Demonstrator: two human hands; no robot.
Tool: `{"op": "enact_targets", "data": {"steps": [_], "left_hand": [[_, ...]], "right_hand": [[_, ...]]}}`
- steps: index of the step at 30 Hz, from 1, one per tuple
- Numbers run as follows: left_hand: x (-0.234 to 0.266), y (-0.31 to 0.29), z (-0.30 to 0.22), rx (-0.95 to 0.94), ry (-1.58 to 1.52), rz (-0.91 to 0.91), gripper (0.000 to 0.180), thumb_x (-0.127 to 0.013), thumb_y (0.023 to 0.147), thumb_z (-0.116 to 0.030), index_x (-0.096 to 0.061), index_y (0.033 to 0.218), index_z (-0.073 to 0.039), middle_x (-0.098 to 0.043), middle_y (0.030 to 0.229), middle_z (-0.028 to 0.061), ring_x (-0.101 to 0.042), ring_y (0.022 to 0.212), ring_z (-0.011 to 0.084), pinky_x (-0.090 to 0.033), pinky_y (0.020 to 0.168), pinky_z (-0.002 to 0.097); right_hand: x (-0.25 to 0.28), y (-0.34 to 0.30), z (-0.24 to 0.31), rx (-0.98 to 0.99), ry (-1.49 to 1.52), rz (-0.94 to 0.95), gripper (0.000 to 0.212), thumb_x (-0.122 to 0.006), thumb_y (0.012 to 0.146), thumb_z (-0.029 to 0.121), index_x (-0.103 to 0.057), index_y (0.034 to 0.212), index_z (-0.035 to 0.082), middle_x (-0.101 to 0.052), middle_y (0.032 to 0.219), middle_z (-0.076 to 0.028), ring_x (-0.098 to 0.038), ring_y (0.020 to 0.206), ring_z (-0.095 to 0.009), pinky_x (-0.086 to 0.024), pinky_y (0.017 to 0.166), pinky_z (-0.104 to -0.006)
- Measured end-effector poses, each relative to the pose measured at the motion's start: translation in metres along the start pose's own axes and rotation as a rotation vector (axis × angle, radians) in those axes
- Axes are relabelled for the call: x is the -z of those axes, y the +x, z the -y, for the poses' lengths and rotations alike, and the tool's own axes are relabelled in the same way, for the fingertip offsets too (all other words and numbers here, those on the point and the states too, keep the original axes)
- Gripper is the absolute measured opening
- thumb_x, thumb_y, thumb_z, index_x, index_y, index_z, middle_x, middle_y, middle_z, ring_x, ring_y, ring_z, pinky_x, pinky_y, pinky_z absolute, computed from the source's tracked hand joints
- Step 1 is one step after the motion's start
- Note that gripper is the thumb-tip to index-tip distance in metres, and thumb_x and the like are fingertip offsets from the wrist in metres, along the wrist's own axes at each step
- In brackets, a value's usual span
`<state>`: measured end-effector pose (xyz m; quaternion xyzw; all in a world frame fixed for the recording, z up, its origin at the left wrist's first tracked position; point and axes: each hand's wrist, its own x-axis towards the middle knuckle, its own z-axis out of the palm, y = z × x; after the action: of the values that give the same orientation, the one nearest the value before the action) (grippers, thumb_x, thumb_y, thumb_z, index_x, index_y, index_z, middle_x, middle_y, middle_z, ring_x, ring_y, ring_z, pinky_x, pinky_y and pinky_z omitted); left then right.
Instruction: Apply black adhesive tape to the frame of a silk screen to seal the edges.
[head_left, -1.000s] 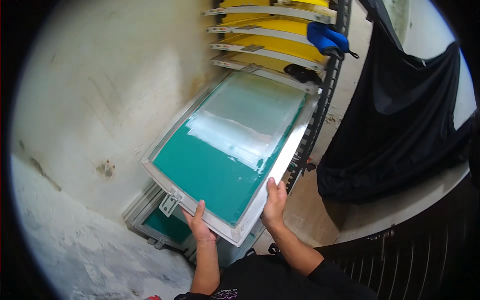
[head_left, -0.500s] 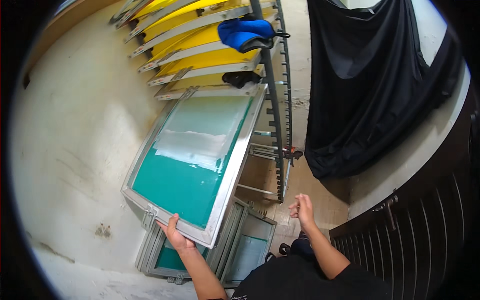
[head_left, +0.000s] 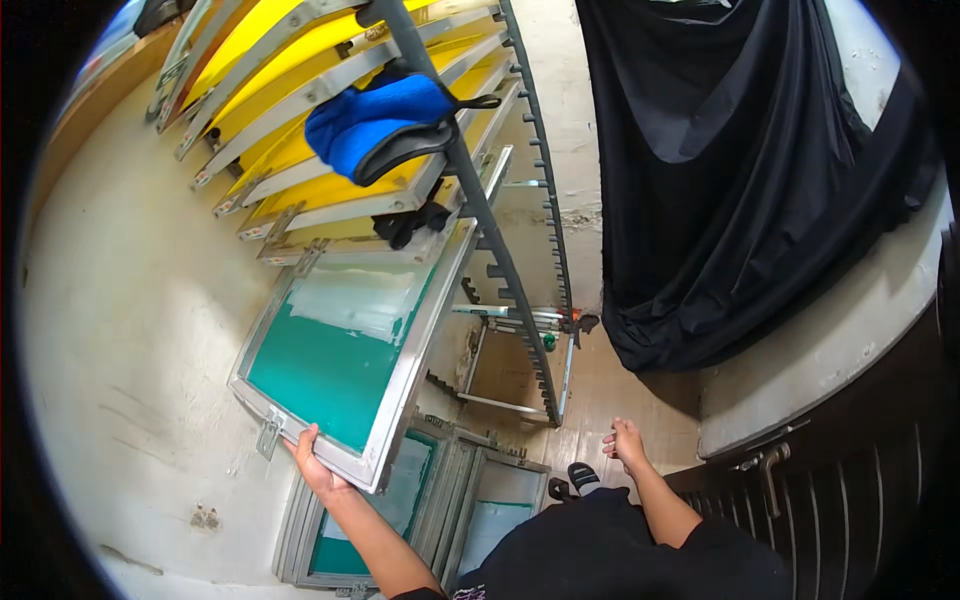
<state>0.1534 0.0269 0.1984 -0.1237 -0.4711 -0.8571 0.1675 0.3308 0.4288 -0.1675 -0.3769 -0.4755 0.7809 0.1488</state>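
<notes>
My left hand (head_left: 318, 468) is closed on the near edge of a screen printing frame (head_left: 375, 462), thumb on top and fingers underneath. The frame is silver metal around a mesh coated green, paler toward its far end. A metal clip (head_left: 269, 435) hangs at its near left corner. The far end of the frame reaches in under the lowest yellow screen of a dark rack (head_left: 478, 200); whether it rests on the rack's pegs is hidden. My right hand (head_left: 627, 446) hangs over the floor with nothing in it, fingers loosely bent and apart.
Yellow screens (head_left: 345, 185) fill the rack above, with a blue-and-black glove-like cloth item (head_left: 375, 125) and a black item (head_left: 410, 225) hanging there. More frames (head_left: 490, 500) lean below. A black curtain (head_left: 740, 180) and dark door (head_left: 830, 490) stand at right.
The screen frame, held in my left hand, has gone farther in under the yellow screens. My view has come closer to the rack. The right hand has dropped slightly and stays empty.
</notes>
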Motion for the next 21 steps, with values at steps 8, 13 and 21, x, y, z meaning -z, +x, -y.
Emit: {"op": "enact_targets", "data": {"steps": [8, 13, 21], "left_hand": [[-0.045, -0.012, 0.024, 0.055, -0.037, -0.058, 0.072, -0.063, 0.084, -0.001, -0.040, 0.152, -0.012, -0.058, 0.130, 0.0121, -0.059, 0.116, 0.0299, -0.051, 0.099, 0.0447], [-0.063, -0.008, 0.034, 0.046, 0.026, -0.045, 0.038, -0.068, 0.088, -0.009, -0.058, 0.124, -0.004, -0.067, 0.110, 0.0108, -0.066, 0.099, 0.0261, -0.054, 0.090, 0.0412], [-0.085, -0.006, 0.065, 0.047, -0.041, 0.028, 0.029, -0.068, 0.087, -0.009, -0.063, 0.116, -0.002, -0.069, 0.106, 0.0108, -0.068, 0.096, 0.0267, -0.056, 0.088, 0.0403]], "right_hand": [[0.058, 0.064, 0.048, -0.051, -0.126, 0.065, 0.042, -0.046, 0.107, 0.045, -0.053, 0.119, 0.006, -0.067, 0.089, -0.013, -0.065, 0.061, -0.020, -0.050, 0.055, -0.0340], [0.076, 0.087, 0.062, -0.062, -0.173, 0.062, 0.042, -0.047, 0.107, 0.045, -0.054, 0.121, 0.006, -0.068, 0.091, -0.013, -0.066, 0.064, -0.021, -0.051, 0.056, -0.0344], [0.103, 0.095, 0.069, -0.118, -0.206, 0.098, 0.042, -0.048, 0.107, 0.046, -0.054, 0.120, 0.006, -0.067, 0.092, -0.013, -0.066, 0.065, -0.021, -0.051, 0.057, -0.0356]]}}
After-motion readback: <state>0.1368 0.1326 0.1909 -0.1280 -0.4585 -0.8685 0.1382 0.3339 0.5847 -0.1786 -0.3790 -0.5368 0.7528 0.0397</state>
